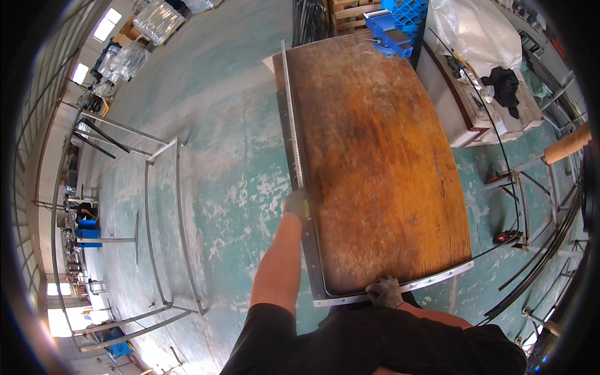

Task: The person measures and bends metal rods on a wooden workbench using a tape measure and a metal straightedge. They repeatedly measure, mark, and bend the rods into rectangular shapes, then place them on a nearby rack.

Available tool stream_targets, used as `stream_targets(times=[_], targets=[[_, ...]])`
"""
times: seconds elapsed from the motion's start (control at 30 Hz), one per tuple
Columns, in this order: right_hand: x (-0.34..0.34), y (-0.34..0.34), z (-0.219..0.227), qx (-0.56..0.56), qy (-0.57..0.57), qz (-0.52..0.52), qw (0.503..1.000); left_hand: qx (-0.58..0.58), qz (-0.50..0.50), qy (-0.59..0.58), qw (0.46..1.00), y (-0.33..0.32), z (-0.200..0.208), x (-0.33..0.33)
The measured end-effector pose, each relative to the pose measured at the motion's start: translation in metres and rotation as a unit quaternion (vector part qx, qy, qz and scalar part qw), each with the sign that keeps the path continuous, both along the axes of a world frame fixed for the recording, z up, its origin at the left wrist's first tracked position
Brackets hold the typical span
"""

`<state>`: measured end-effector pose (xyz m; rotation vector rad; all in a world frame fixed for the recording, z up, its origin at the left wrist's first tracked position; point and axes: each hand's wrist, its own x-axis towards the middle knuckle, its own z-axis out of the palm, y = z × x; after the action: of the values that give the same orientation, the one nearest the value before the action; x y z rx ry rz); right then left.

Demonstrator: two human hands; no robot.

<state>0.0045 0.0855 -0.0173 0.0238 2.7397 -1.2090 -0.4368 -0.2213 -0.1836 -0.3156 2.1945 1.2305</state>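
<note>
One tape measure (307, 209) is gripped in left hand (294, 204); blade (294, 137) is stretched far along tabletop's (387, 156) left side; near edge is touched by right hand (384, 292); pinch cannot be told.

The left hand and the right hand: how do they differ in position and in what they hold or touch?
The left hand is at the left side of the table, its arm stretched forward; the right hand is at the near edge, close to the body. The left hand holds a tape measure, its blade drawn out; the right hand rests by a pale metal strip, its exact contact unclear. Both seem to wear greyish gloves.
</note>
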Motion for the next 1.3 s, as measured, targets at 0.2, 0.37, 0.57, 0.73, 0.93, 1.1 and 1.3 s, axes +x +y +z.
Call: stream_targets(times=[0.2,0.37,0.57,0.73,0.93,1.1,1.3], targets=[[0.000,-0.003,-0.016,0.038,-0.021,-0.028,0.999,-0.269,-0.334,0.304,0.851,0.069,0.111,0.036],[0.005,-0.006,-0.017,0.051,0.004,-0.005,0.999,-0.090,-0.103,0.034,0.990,0.068,0.144,0.127],[0.000,-0.012,-0.007,0.021,0.048,-0.025,0.998,-0.009,0.123,-0.038,0.992,0.046,0.159,0.308],[0.003,-0.014,0.000,0.055,0.037,-0.013,0.998,0.086,0.153,-0.049,0.983,0.024,0.137,0.469],[0.004,-0.016,0.000,0.060,0.040,-0.025,0.997,0.148,0.333,-0.221,0.905,0.031,0.138,0.531],[0.002,-0.016,0.003,0.063,0.031,-0.012,0.997,0.182,0.336,-0.210,0.900,0.026,0.143,0.535],[0.005,-0.020,-0.002,0.063,0.045,-0.015,0.997,0.175,0.328,-0.202,0.906,0.021,0.114,0.551]])
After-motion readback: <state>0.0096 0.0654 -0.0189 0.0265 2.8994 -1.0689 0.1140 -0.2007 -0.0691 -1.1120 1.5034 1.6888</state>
